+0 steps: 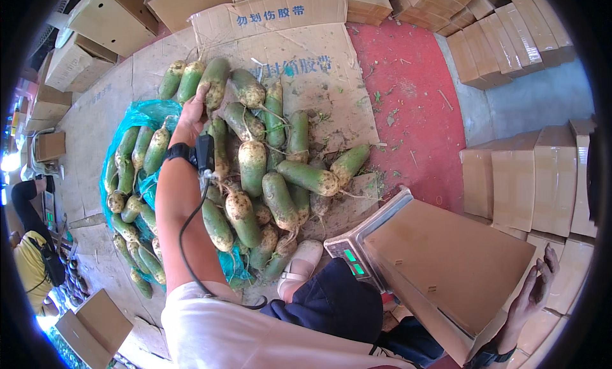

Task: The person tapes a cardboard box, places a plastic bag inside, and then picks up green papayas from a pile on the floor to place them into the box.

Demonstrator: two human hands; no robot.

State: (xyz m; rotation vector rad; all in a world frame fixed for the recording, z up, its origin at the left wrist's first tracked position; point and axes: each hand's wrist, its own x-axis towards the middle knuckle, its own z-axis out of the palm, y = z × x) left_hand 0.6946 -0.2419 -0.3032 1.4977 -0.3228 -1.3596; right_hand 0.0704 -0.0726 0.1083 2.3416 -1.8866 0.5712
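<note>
My left hand (192, 111) grips a large green radish (216, 82) at the far side of a heap, with fingers around its pale, soil-stained lower end. Other radishes lie close by, among them a green radish (192, 79) just left of it. Soil and thin roots cling to many of them. My right hand (533, 283) is at the far right, empty, its fingers apart beside an open cardboard carton (444, 254). Whether it touches the carton's wall I cannot tell. The carton rests tilted in view on a digital scale (351, 254) with a lit green display.
Several radishes lie on a teal plastic bag (112, 153) at left. Flattened cardboard (334, 101) bearing printed writing covers the floor, next to red flooring (411, 101). Stacked cartons (514, 182) line the right side. A person in yellow (33, 268) is at far left.
</note>
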